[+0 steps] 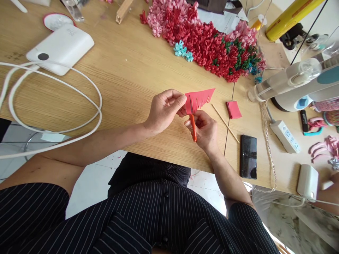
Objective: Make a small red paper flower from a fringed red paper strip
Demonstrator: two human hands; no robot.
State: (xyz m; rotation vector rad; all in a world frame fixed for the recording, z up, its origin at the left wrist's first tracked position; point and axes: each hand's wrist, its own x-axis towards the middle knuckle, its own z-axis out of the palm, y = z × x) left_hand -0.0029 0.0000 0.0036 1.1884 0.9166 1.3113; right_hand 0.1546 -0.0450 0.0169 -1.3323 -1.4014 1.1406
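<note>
My left hand (165, 109) pinches the left end of a red paper strip (200, 98) between thumb and fingers. Along the strip's lower edge, the right part is cut into a fringe. My right hand (206, 129) grips orange-handled scissors (193, 128), whose blades lie across the strip near my left fingertips. Just right of my hands, a thin wooden stick (225, 122) lies slantwise on the table. Beyond it sits a small stack of red paper squares (234, 109).
A heap of red and pink paper flowers (209, 46) spreads across the back. At left are a white power bank (60, 49) and looped white cable. To the right lie a black phone (248, 157), a power strip (285, 137) and a clear bottle (286, 80). Another person's arm (328, 194) shows at far right.
</note>
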